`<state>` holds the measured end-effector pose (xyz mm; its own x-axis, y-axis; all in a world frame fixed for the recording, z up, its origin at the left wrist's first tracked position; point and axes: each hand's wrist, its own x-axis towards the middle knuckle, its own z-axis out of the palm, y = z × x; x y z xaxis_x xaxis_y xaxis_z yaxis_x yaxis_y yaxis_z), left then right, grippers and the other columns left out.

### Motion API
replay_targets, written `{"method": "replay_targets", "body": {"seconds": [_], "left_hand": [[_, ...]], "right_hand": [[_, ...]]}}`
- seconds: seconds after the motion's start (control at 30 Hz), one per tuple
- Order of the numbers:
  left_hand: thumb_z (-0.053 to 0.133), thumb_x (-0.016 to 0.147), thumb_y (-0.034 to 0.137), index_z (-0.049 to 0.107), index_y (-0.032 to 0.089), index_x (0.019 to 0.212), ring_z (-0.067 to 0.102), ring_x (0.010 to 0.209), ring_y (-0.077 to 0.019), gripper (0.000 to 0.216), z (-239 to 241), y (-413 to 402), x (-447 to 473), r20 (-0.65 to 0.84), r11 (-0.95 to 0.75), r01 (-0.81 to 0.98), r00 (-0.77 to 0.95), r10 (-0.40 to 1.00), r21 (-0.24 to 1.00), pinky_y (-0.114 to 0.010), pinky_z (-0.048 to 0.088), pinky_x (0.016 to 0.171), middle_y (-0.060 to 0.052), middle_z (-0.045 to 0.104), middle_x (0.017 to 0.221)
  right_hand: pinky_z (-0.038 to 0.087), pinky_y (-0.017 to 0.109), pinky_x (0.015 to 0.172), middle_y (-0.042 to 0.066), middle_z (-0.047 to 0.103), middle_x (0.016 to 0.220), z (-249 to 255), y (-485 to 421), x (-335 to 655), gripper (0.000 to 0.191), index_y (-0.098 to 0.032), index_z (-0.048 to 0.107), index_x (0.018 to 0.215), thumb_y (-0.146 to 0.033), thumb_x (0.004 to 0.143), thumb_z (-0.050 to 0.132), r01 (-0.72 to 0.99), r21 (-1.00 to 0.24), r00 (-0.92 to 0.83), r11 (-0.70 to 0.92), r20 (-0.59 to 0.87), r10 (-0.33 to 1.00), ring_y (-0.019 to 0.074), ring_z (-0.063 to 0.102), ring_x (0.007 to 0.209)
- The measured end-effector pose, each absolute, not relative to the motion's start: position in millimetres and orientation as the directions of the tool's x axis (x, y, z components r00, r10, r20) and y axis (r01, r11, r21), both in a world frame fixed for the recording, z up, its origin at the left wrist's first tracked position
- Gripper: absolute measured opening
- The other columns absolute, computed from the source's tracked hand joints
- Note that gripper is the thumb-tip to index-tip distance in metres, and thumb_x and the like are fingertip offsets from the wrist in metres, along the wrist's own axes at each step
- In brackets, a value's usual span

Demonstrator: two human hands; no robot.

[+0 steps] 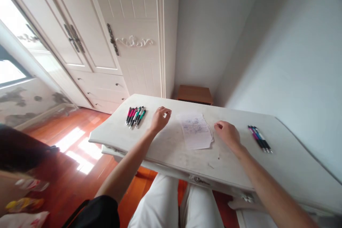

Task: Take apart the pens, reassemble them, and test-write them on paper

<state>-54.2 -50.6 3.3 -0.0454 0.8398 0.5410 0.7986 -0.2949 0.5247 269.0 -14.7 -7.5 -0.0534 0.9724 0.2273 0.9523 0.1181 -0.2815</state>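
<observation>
My left hand (160,118) hovers over the white desk (165,146), thumb and index finger curled into a loop with nothing visible between them. Just left of it lies a group of several pens (135,117), some with pink-red barrels, others green or white. My right hand (227,134) is closed, its fingers curled in, right of the paper; whether it holds anything is hidden. Between the hands rest sheets of paper (196,131) covered in blue scribbles. Farther right lie several more pens (259,139), with purple, blue and whitish barrels.
A cream wardrobe (139,64) stands beyond the desk, near a small brown wooden cabinet (195,94). A grey wall (291,64) borders the right side. Bottles (25,205) are at the lower left. A small dark speck (218,158) marks the desk near its front edge.
</observation>
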Motion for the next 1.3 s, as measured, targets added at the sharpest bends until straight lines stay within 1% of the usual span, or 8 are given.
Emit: {"method": "replay_targets", "body": {"seconds": [0.13,0.23,0.33,0.47,0.67,0.93,1.2,1.3], "left_hand": [[0.044,0.09,0.029,0.07,0.019,0.094,0.058,0.087,-0.0211,0.028,13,-87,-92,0.557,-0.053,0.91,-0.205,0.805,0.412,-0.034,0.046,0.084,-0.007,0.064,0.08],[0.044,0.09,0.033,0.07,0.021,0.097,0.058,0.094,-0.0247,0.029,11,-110,-117,0.517,0.132,0.933,-0.3,0.802,0.336,-0.036,0.046,0.085,-0.008,0.065,0.09],[0.049,0.088,0.041,0.07,0.022,0.099,0.057,0.101,-0.0285,0.031,6,-123,-132,0.47,0.227,0.936,-0.334,0.817,0.269,-0.039,0.047,0.084,-0.009,0.065,0.099],[0.05,0.086,0.044,0.071,0.024,0.094,0.057,0.103,-0.0299,0.03,2,-129,-138,0.402,0.257,0.942,-0.326,0.855,0.216,-0.041,0.047,0.084,-0.009,0.066,0.098],[0.047,0.087,0.036,0.072,0.023,0.096,0.056,0.109,-0.031,0.03,1,-131,-140,0.36,0.287,0.925,-0.363,0.86,0.248,-0.041,0.044,0.089,-0.01,0.067,0.103],[0.05,0.085,0.036,0.069,0.022,0.106,0.059,0.099,-0.0267,0.031,-2,-142,-140,0.371,0.362,0.898,-0.434,0.821,0.248,-0.034,0.047,0.079,-0.008,0.071,0.097],[0.056,0.084,0.033,0.07,0.024,0.102,0.063,0.09,-0.0254,0.026,-7,-151,-140,0.47,0.338,0.902,-0.429,0.771,0.268,-0.032,0.047,0.073,-0.005,0.073,0.086],[0.058,0.083,0.032,0.07,0.023,0.101,0.064,0.086,-0.0244,0.024,-11,-152,-140,0.56,0.282,0.911,-0.409,0.72,0.302,-0.033,0.048,0.075,-0.004,0.073,0.084]], "right_hand": [[0.034,0.025,0.056,0.005,0.073,0.081,-15,-13,272,0.022,-0.024,0.071,0.085,-0.031,0.081,0.051,0.928,-0.347,-0.047,0.131,0.241,0.969,0.0181,0.062,0.07],[0.036,0.025,0.057,0.007,0.073,0.082,-20,-8,278,0.023,-0.023,0.071,0.084,-0.033,0.081,0.051,0.912,-0.382,-0.05,0.151,0.263,0.963,0.0188,0.062,0.071],[0.036,0.025,0.057,0.007,0.073,0.083,-23,-6,280,0.023,-0.022,0.07,0.084,-0.036,0.08,0.052,0.909,-0.396,-0.035,0.134,0.247,0.968,0.0197,0.063,0.073],[0.037,0.025,0.059,0.006,0.073,0.083,-22,-7,278,0.023,-0.023,0.069,0.086,-0.035,0.08,0.051,0.903,-0.412,-0.031,0.124,0.224,0.974,0.0197,0.063,0.074],[0.039,0.025,0.061,0.007,0.073,0.084,-22,-9,279,0.022,-0.022,0.069,0.085,-0.033,0.078,0.052,0.885,-0.443,-0.034,0.14,0.239,0.971,0.0198,0.064,0.075],[0.038,0.024,0.058,0.007,0.073,0.08,-23,-9,280,0.022,-0.021,0.07,0.082,-0.032,0.077,0.053,0.867,-0.467,-0.045,0.175,0.275,0.96,0.0188,0.063,0.07],[0.037,0.025,0.058,0.006,0.073,0.081,-22,-10,279,0.021,-0.021,0.07,0.083,-0.031,0.075,0.053,0.867,-0.473,-0.036,0.155,0.251,0.967,0.0192,0.063,0.071],[0.037,0.025,0.058,0.006,0.073,0.08,-23,-9,280,0.021,-0.021,0.07,0.083,-0.031,0.075,0.053,0.862,-0.48,-0.037,0.162,0.259,0.965,0.0191,0.063,0.071]]}}
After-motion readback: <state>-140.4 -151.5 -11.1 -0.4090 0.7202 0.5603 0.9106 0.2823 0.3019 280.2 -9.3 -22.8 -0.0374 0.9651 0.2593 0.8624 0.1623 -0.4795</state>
